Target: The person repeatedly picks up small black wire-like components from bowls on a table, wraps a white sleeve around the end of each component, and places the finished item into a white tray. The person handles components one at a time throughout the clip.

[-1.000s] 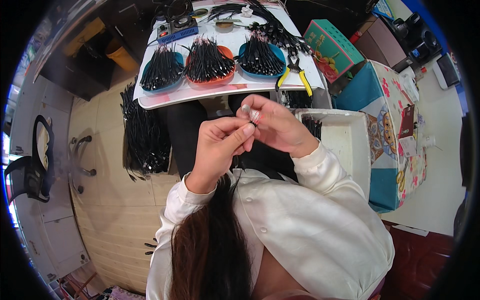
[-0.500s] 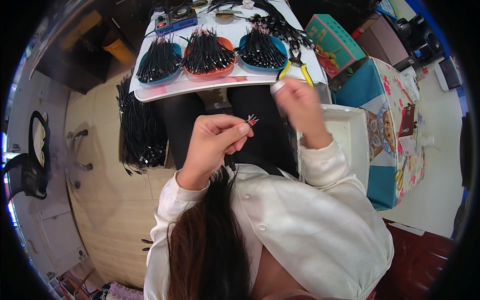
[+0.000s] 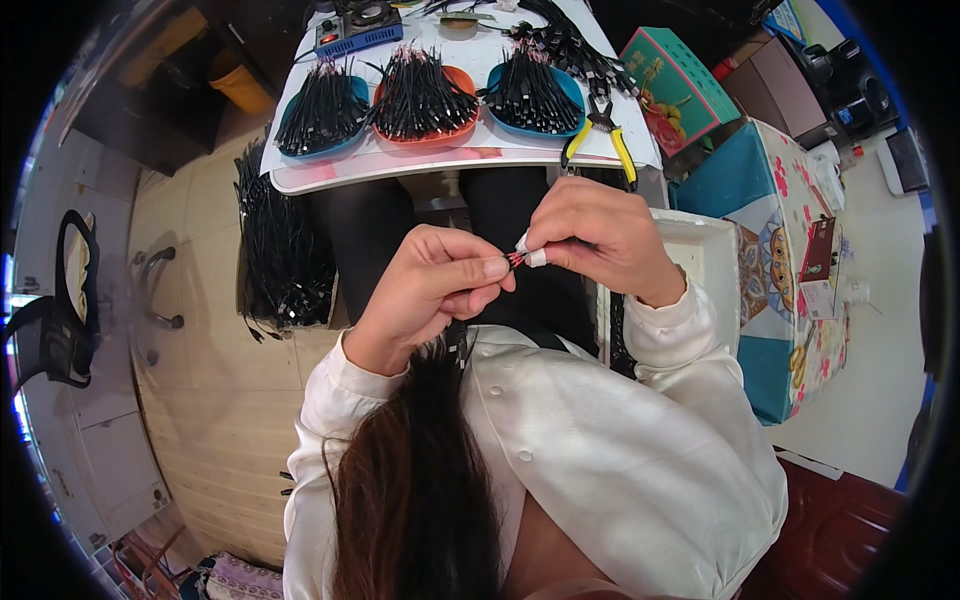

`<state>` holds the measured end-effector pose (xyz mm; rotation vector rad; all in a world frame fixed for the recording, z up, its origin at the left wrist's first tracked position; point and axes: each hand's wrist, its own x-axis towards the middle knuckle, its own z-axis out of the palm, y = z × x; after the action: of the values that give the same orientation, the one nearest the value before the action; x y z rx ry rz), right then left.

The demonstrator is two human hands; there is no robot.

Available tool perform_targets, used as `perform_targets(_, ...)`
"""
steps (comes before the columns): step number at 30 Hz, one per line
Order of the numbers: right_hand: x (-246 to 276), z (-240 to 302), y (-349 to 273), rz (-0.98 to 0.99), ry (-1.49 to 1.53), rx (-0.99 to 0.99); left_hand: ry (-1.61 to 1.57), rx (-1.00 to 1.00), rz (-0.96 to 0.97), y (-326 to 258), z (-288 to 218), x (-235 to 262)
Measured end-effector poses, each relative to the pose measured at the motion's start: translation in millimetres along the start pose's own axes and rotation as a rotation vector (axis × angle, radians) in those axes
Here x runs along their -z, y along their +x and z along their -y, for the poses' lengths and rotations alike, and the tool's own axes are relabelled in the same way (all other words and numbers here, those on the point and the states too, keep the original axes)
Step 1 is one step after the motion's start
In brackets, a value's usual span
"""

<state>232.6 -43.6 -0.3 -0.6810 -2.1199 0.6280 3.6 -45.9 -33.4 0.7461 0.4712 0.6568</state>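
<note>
Over my lap, my left hand (image 3: 432, 283) is closed, with thumb and fingers pinching a thin black cable. The cable's thin red and pale wire ends (image 3: 515, 260) stick out past my fingertips. From the other side my right hand (image 3: 604, 238) pinches the tips of those wires between thumb and forefinger. Both of these fingertips wear white wraps (image 3: 537, 256). My two hands nearly touch, and the fingers hide most of the cable. On the table edge beyond my right hand lie pliers (image 3: 622, 150) with yellow and black handles, jaws pointing away.
Two blue trays (image 3: 318, 150) and an orange tray (image 3: 437, 137) on the white table (image 3: 300, 180) hold bundled black cables. A blue device (image 3: 357, 38) stands behind. More cables (image 3: 285, 240) fill a box at left. A white foam box (image 3: 708, 228) and a cloth-covered surface (image 3: 770, 375) are at right.
My right hand has come down and to the left, from beside the pliers to the wire ends, and now pinches them. My left hand has stayed nearly in place, still holding the cable.
</note>
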Motion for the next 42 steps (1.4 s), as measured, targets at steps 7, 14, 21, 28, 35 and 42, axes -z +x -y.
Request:
perform_targets(7, -5.0, 4.3, 1.0, -0.011, -0.085, 0.135, 0.022, -0.015, 0.008, -5.9, -0.7, -6.2)
perform_targets(14, -16.5, -1.5, -19.7, 0.045, 0.792, -0.708, 1.781, -1.207, -0.231, -1.6, 19.3, -12.9)
perform_targets(21, -20.0, 0.4, -23.6, -0.142, 0.281, -0.446, 1.265, -0.771, -0.29, -5.0, 15.5, -12.5)
perform_targets(28, -12.9, 7.7, -12.8, -0.06, -0.472, 0.147, 0.804, -0.501, -0.258, -6.4, 19.3, -14.0)
perform_targets(35, -21.0, 12.9, -22.3, 0.061, 0.657, -0.873, 1.591, -1.148, -0.278, 3.7, 34.5, -13.1)
perform_targets(42, -9.3, 12.4, -19.6, -0.026, -0.093, -0.209, 0.683, -0.487, -0.287, -8.3, 27.3, -9.1)
